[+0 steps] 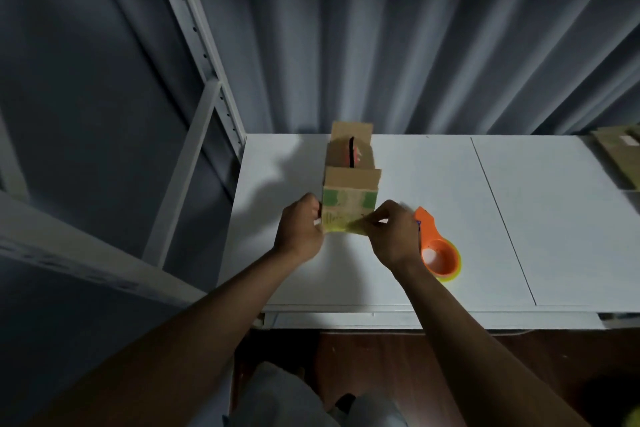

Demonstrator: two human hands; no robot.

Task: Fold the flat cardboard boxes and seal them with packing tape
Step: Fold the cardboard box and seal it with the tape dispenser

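Note:
A small cardboard box [350,184] stands on the white table [450,218], its top flaps raised and its near face printed green and yellow. My left hand [300,230] grips the box's lower left corner. My right hand [391,236] pinches a yellowish strip of tape at the box's lower right edge. An orange tape dispenser [438,253] with a yellow-green roll lies on the table just right of my right hand.
Flat cardboard pieces [620,152] lie at the table's far right edge. A white metal shelf frame [204,87] rises left of the table. A grey curtain hangs behind. A seam runs across the tabletop on the right.

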